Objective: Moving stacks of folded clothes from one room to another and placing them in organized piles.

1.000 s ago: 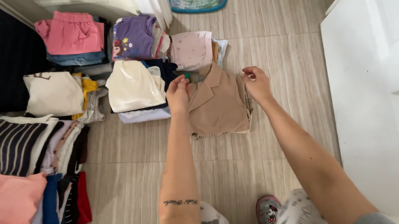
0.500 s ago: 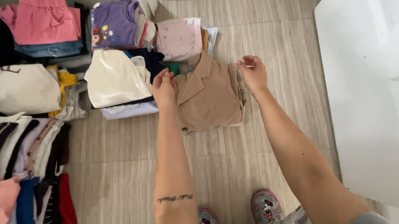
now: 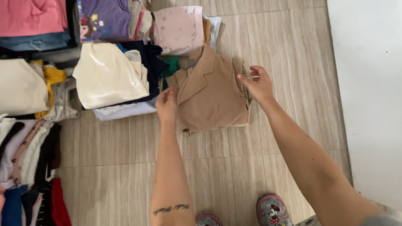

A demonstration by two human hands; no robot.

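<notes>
1. Since half a second ago, the right hand (image 3: 258, 84) has lifted off the top corner of the tan jacket (image 3: 210, 91) and now hangs just off its right edge with the fingers spread loosely, holding nothing.
2. The left hand (image 3: 166, 104) has stayed at the jacket's left edge, at about 9 o'clock from its middle, fingers curled close together on the fabric; whether they pinch it cannot be told.
3. The tan jacket lies folded flat on the tiled floor (image 3: 271, 39), collar pointing to 12 o'clock.
4. At 12 o'clock from the jacket a folded pale pink garment (image 3: 178, 29) touches its collar.
5. At 9 o'clock sits a cream folded garment (image 3: 108, 74) on a dark navy one (image 3: 150, 65).
6. At 6 o'clock, near the frame's bottom, two patterned slippers (image 3: 272, 213) show.
7. A white panel (image 3: 379, 93) stands at 3 o'clock, well apart.
</notes>
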